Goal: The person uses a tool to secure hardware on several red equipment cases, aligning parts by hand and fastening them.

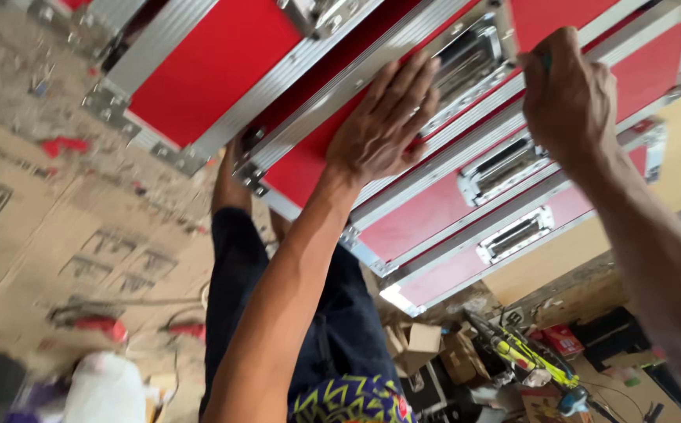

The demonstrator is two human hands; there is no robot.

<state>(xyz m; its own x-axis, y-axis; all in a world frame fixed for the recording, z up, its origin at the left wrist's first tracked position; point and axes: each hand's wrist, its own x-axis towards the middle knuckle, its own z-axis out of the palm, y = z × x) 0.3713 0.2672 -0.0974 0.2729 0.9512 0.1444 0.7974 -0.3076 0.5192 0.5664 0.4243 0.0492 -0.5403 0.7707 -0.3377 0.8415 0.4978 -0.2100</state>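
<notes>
Several red flight cases with aluminium edge trim are stacked in front of me, tilted across the top of the view. My left hand lies flat on the metal edge of one case, fingers stretched out and holding nothing. Just right of its fingertips is a recessed metal handle. My right hand is closed in a fist against the case trim by that handle. A small teal piece shows in its grip, and the rest is hidden. Two more recessed handles sit on the cases below.
Flattened cardboard sheets cover the floor at the left, with red-handled tools and a white container on them. My legs in dark trousers are below. Small cardboard boxes and a yellow-green power tool lie at the lower right.
</notes>
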